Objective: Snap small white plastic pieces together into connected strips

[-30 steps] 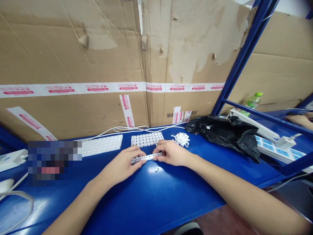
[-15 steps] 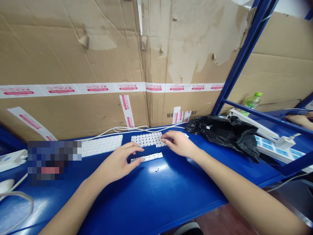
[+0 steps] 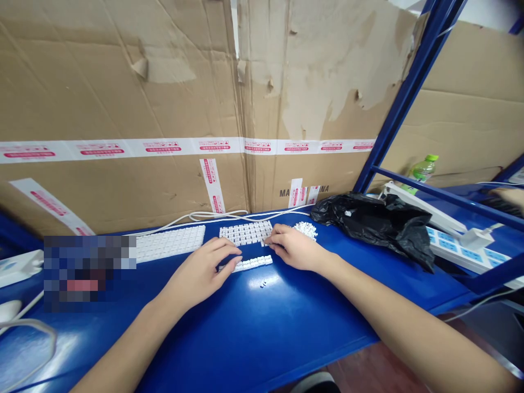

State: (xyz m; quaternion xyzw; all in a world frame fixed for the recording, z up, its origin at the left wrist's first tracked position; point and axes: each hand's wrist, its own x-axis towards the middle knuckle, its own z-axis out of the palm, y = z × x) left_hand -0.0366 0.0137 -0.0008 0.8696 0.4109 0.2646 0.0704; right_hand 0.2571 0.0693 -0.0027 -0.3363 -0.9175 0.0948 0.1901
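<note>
Rows of small white pieces (image 3: 245, 233) lie in a block on the blue table. My right hand (image 3: 292, 246) is at the block's lower right corner, its fingertips pinched together; what they hold is too small to make out. A separate row of white pieces (image 3: 256, 263) lies nearer to me. At its left end is my left hand (image 3: 207, 267), with thumb and fingertips close together and hiding that end; anything between them cannot be made out. Behind my right hand sits a pile of loose white pieces (image 3: 306, 230).
A white keyboard (image 3: 172, 243) lies left of the block. A black plastic bag (image 3: 376, 221) and white power strips (image 3: 470, 251) are at the right, by a blue frame (image 3: 403, 103). Tiny dark bits (image 3: 263, 284) lie in front. Cardboard (image 3: 164, 98) stands behind.
My right hand has moved slightly left and towards me, uncovering the loose pile. The thumb and fingers of my left hand have drawn closer together.
</note>
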